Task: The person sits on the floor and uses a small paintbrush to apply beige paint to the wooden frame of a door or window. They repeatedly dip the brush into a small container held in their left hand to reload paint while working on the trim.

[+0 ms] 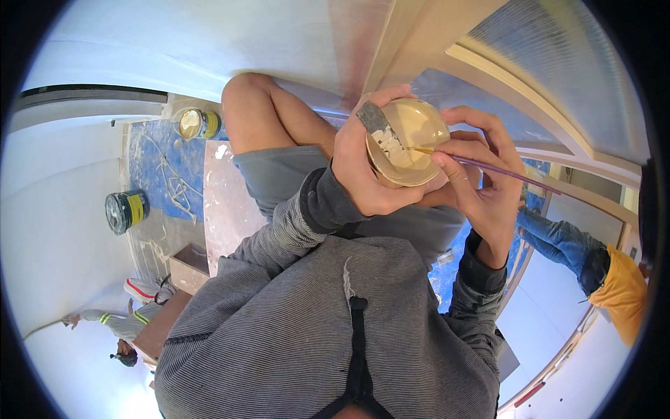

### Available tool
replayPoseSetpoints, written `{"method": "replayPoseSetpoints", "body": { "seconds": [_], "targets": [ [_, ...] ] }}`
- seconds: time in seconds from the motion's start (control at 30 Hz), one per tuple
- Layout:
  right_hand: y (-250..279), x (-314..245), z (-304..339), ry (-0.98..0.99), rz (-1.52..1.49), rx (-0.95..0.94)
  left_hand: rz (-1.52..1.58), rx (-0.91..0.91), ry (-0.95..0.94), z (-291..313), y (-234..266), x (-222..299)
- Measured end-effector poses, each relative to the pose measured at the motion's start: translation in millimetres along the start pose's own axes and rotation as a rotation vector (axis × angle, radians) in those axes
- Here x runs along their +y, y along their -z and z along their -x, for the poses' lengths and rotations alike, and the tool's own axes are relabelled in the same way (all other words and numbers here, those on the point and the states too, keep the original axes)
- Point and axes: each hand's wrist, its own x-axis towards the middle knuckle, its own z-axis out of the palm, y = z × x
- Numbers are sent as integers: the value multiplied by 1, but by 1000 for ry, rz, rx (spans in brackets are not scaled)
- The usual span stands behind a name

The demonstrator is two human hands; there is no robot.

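I am holding a cream-coloured bowl out in front of my chest, above my lap, with my left hand wrapped round its left and near sides. My right hand is gripping a thin brush by its purple handle, pinched between thumb and fingers. So both hands are occupied and lying close together, one on either side of the bowl; whether the right fingertips are touching the rim, I cannot tell.

The relation that counts is this: the bowl is lying to the left of my right hand, and the brush is bridging the two. Its long axis is running mostly sideways, the tail sloping off to the right and a little toward me, the tip reaching left over the rim into the bowl. My left hand is the nearer one to the bowl, since it is bearing it.

A grey metal blade is slanting over the left rim beside my left hand, its lower end carrying pale, lumpy paste. The brush tip is pointing at that paste from the right; I cannot tell whether they are meeting. Beyond my hands, a framed ribbed panel is standing to the far right.
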Motion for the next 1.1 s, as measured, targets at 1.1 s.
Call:
{"method": "replayPoseSetpoints", "body": {
  "seconds": [1.1],
  "targets": [
    [74,50,-83,525,54,72,-185,-32,96,-5,7,13]
  ]
}}
